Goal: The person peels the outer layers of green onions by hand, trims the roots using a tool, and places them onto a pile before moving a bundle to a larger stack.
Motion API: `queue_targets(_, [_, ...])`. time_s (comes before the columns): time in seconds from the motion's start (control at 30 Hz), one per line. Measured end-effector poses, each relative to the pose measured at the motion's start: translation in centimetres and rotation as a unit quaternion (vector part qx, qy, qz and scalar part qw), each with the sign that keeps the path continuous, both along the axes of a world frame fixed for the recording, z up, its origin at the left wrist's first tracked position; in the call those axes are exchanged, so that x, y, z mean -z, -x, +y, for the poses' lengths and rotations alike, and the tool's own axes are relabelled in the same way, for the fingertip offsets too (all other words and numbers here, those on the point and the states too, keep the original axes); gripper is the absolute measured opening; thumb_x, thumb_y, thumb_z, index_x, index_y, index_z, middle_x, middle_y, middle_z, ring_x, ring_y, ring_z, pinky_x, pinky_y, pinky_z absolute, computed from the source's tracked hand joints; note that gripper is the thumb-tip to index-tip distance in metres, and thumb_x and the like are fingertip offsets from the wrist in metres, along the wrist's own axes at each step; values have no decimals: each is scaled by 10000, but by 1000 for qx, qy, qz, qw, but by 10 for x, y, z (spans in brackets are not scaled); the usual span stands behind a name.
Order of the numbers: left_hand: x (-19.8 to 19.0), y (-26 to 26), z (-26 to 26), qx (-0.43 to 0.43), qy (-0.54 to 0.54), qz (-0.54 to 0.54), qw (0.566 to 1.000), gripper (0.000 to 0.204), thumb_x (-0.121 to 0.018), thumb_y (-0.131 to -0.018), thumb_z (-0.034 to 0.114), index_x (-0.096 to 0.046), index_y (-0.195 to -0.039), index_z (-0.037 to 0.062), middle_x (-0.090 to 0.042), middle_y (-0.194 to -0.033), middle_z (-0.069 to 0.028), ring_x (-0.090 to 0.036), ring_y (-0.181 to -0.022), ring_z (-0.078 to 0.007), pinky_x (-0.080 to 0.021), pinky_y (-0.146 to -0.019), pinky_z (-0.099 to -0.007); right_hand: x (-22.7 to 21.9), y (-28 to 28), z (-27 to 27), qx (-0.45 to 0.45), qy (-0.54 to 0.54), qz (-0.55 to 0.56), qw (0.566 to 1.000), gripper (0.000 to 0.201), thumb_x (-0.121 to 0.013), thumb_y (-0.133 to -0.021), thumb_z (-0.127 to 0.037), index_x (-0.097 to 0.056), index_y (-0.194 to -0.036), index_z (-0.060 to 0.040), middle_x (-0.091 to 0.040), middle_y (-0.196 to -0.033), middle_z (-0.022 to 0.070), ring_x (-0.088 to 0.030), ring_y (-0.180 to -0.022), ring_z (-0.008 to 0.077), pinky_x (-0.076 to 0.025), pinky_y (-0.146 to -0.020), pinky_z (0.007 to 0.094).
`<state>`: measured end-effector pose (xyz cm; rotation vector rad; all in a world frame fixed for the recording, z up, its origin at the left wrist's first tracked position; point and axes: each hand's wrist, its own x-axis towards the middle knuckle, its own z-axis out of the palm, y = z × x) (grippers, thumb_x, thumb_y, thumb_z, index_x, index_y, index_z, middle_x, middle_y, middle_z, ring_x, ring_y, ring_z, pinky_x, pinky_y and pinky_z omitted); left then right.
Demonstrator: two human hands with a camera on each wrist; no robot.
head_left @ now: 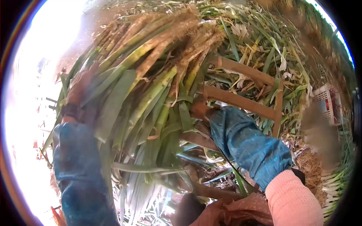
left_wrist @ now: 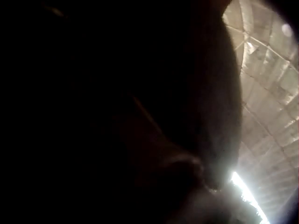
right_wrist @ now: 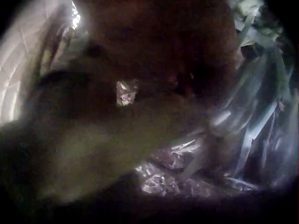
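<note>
A large bundle of leeks (head_left: pixel 160 84) fills the middle of the head view, its brown, rooty ends toward the far side and the green leaves hanging toward the person. My left hand (head_left: pixel 80 89) holds the bundle's left side, blurred and partly in shadow. On the other side my right hand (head_left: pixel 200 109) grips the bundle from below, its fingers mostly hidden under leaves. A blurred greenish band (right_wrist: pixel 107 149) crosses the right wrist view close to the dark hand. The left wrist view is mostly black. Blue sleeve covers (head_left: pixel 247 141) reach to both wrists.
A wooden frame with slats (head_left: pixel 241 102) stands right of the bundle, beside my right forearm. Behind it lies a heap of loose leaves (head_left: pixel 264 41). At the far right are a white crate (head_left: pixel 327 100) and, lower down, more leeks with pale ends (head_left: pixel 332 190).
</note>
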<state>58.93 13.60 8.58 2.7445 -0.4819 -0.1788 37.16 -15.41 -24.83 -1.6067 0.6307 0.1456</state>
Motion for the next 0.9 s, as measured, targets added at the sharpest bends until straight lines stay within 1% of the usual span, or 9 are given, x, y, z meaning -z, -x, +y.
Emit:
queue_targets(0.03, [-1, -3, 1, -16, 8, 67, 998, 544, -389, -909, 462, -438, -1297, 84, -358, -1353, -240, -353, -1259, -315, -283, -1032, -361, 9, -7, 2, 3, 21, 14, 1000, 123, -502, -865, -154, -572, -914, -66, -591, -880, 54, -565, -761, 197, -475, -703, 358])
queue_targets(0.1, [13, -5, 2, 2, 11, 60, 998, 514, -399, -910, 447, -463, -1277, 93, -393, -1331, -226, -399, -1223, -304, -314, -1002, -359, 24, -19, 3, 11, 48, 29, 998, 126, -504, -861, -158, -574, -906, -63, -592, -872, 55, -566, -755, 198, -476, -697, 357])
queue_targets(0.13, [20, -3, 1, 37, 7, -15, 999, 500, -405, -910, 439, -473, -1265, 94, -411, -1315, -221, -416, -1205, -305, -325, -988, -363, 31, -23, 4, 15, 60, 35, 997, 127, -506, -859, -160, -575, -902, -62, -592, -868, 56, -566, -751, 198, -476, -694, 357])
queue_targets(0.2, [33, 7, 1, 105, 0, -166, 981, 474, -418, -908, 423, -493, -1241, 94, -447, -1285, -210, -450, -1169, -306, -349, -959, -369, 45, -33, 5, 18, 78, 46, 996, 131, -508, -855, -163, -577, -893, -59, -593, -860, 58, -567, -744, 198, -476, -687, 356])
queue_targets(0.27, [34, 14, -2, 107, -25, -206, 972, 463, -426, -903, 422, -500, -1221, 93, -460, -1266, -207, -460, -1153, -308, -356, -947, -373, 49, -40, 9, 14, 91, 52, 994, 135, -510, -851, -167, -579, -885, -56, -595, -852, 60, -568, -738, 198, -476, -681, 355])
queue_targets(0.4, [29, 28, -16, 75, -84, -170, 979, 443, -441, -894, 419, -516, -1181, 90, -485, -1227, -199, -479, -1121, -311, -371, -922, -380, 59, -50, 15, 7, 114, 63, 991, 143, -514, -843, -174, -582, -869, -51, -597, -837, 63, -569, -724, 198, -476, -668, 353])
queue_targets(0.6, [22, 24, -25, 33, -154, -133, 979, 414, -463, -880, 415, -539, -1120, 86, -522, -1170, -189, -508, -1074, -315, -393, -884, -391, 64, -59, 16, -15, 130, 70, 989, 158, -520, -830, -185, -588, -844, -43, -600, -813, 68, -572, -703, 198, -476, -649, 350])
queue_targets(0.77, [18, 31, -40, 6, -201, -122, 972, 393, -482, -868, 411, -558, -1070, 83, -554, -1122, -180, -532, -1034, -319, -411, -853, -400, 57, -53, 15, -49, 139, 70, 987, 172, -525, -820, -194, -592, -824, -36, -603, -793, 72, -574, -686, 199, -477, -633, 347])
queue_targets(0.9, [13, 41, -57, -18, -236, -116, 965, 378, -498, -858, 409, -573, -1030, 80, -579, -1084, -173, -552, -1002, -322, -426, -828, -407, 33, -38, 9, -96, 148, 66, 982, 184, -529, -812, -202, -596, -807, -30, -605, -777, 76, -576, -673, 199, -477, -621, 345])
